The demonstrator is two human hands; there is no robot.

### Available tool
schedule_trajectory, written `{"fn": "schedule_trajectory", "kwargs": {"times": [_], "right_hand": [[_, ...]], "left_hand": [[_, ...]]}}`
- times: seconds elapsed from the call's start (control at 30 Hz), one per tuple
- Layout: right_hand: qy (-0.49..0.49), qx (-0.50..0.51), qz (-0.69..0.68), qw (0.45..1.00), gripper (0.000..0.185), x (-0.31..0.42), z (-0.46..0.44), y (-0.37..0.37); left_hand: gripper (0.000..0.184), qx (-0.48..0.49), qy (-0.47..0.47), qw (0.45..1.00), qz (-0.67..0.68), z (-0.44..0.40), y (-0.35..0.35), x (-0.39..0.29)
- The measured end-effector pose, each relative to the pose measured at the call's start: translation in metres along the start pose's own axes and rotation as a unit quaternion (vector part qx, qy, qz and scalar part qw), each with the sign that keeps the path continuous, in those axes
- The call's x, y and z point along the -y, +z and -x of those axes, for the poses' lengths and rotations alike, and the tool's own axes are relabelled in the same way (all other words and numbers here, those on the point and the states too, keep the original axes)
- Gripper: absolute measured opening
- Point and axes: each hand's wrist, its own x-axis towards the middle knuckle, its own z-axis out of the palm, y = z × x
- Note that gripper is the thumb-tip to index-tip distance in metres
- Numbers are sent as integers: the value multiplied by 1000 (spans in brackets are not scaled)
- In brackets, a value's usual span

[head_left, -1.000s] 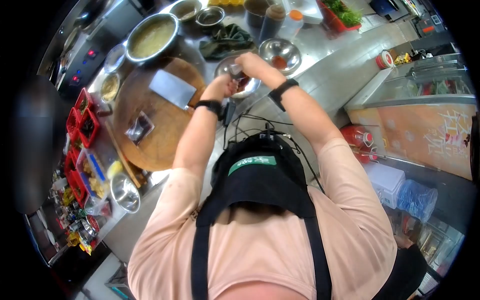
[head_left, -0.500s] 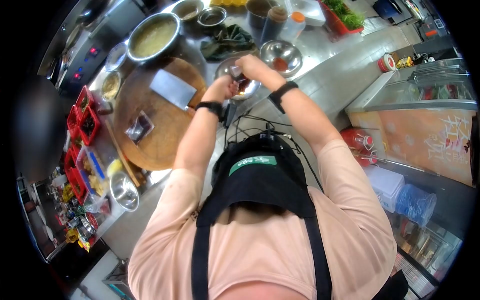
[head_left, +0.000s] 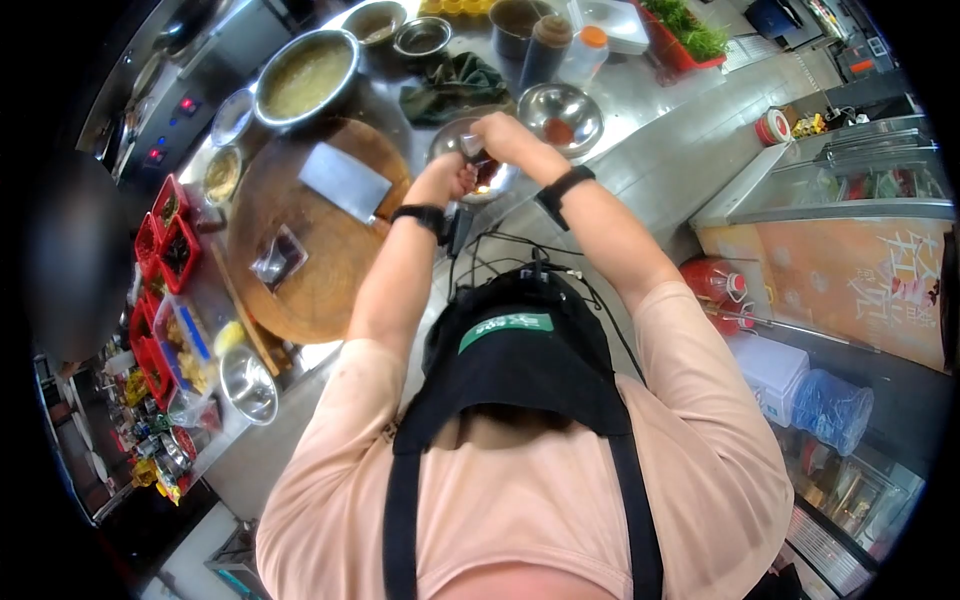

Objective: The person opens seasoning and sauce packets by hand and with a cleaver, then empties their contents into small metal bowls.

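Note:
My left hand point(head_left: 450, 178) and my right hand point(head_left: 503, 138) are close together over a metal bowl point(head_left: 505, 187) with dark reddish contents. Both hands have curled fingers and grip a small, shiny, clear plastic packet point(head_left: 471, 146) between them. The hands partly hide the packet and the bowl. A second metal bowl point(head_left: 586, 113) with red powder in it stands just right of my right hand. To the left, a cleaver point(head_left: 345, 181) and a clear packet with dark contents point(head_left: 279, 260) lie on a round wooden chopping board point(head_left: 330, 285).
Behind the bowls lies a crumpled dark cloth point(head_left: 455, 88). A large pot of pale liquid point(head_left: 308, 77) stands past the board, and a bottle with an orange cap point(head_left: 585, 58) at the back. Red trays point(head_left: 180, 250) line the left side; black cables point(head_left: 520, 245) hang near my apron.

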Motion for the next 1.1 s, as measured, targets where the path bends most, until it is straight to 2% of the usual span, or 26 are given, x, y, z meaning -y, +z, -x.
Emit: {"fn": "schedule_trajectory", "kwargs": {"times": [0.17, 0.27, 0.43, 0.67, 0.77, 0.83, 0.97, 1.1], "right_hand": [[-25, 9, 32, 999, 18, -2, -1, 1], [-15, 18, 33, 999, 18, -7, -4, 5], [-31, -1, 20, 999, 16, -6, -3, 8], [-45, -9, 22, 999, 14, -6, -4, 10], [-39, -12, 15, 999, 14, -4, -4, 8], [-42, -11, 20, 999, 14, -8, -5, 10], [-27, 1, 29, 999, 13, -7, -6, 9], [-29, -1, 28, 999, 14, -13, -8, 13]], "left_hand": [[31, -11, 1, 1000, 7, 2, 2, 0], [30, 13, -20, 1000, -6, -1, -3, -1], [29, 47, 3, 999, 3, -20, -16, 0], [28, 47, 11, 999, -5, -9, -8, -1], [28, 48, -13, 999, -13, 1, 0, -3], [28, 36, 13, 999, -23, 2, 2, -3], [29, 41, 7, 999, -10, -3, -1, -3], [31, 14, -5, 1000, -2, -3, 1, -4]]}}
